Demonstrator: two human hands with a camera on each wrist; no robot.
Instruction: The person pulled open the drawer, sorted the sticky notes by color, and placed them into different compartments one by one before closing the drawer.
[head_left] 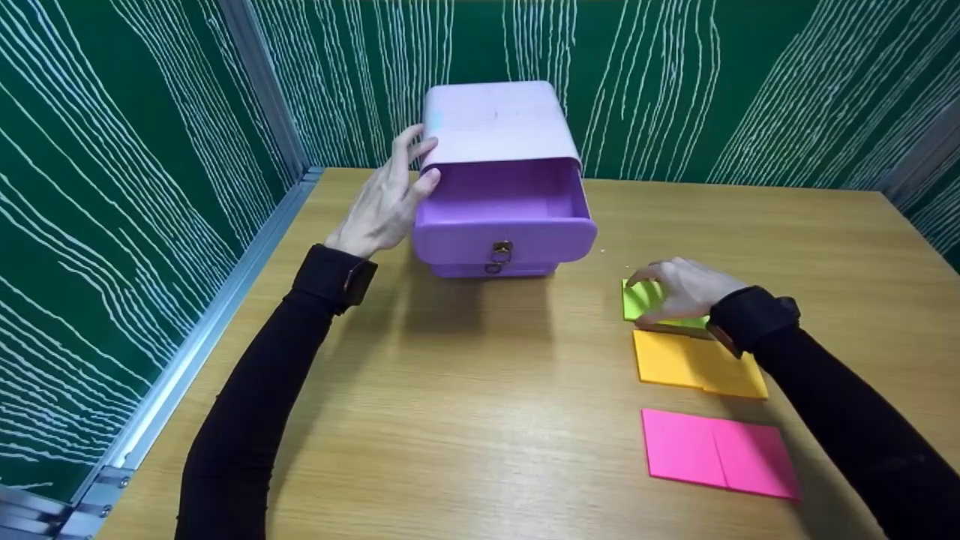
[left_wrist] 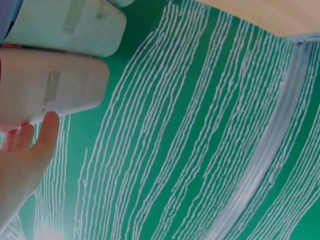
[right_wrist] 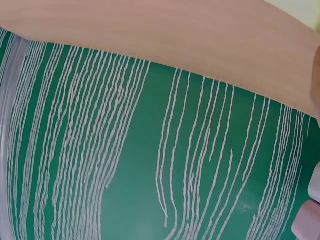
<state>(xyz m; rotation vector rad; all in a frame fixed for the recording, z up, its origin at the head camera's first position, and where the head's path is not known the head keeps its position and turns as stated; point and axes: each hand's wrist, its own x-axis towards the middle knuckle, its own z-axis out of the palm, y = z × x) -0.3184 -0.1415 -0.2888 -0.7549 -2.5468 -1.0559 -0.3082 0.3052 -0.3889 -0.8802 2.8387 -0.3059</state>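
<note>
A small purple drawer box (head_left: 495, 124) with a pale lid-like top stands toward the back of the table, its upper drawer (head_left: 506, 241) pulled out and holding nothing visible. My left hand (head_left: 386, 199) touches its left side, fingers near the top edge and thumb by the front corner. In the left wrist view, fairly straight fingers (left_wrist: 47, 135) meet the box's wall. At the right, my right hand (head_left: 686, 286) spans a pad of green sticky notes (head_left: 641, 298), thumb at the near edge and fingers at the far edge. The hand partly covers that pad.
Nearer the front lie orange sticky notes (head_left: 671, 360) and pink sticky notes (head_left: 682, 450), each as two pads side by side. Green panels with white wavy lines (head_left: 645, 82) stand behind and left of the wooden table (head_left: 465, 420). A metal rail (head_left: 210, 330) runs along the left edge.
</note>
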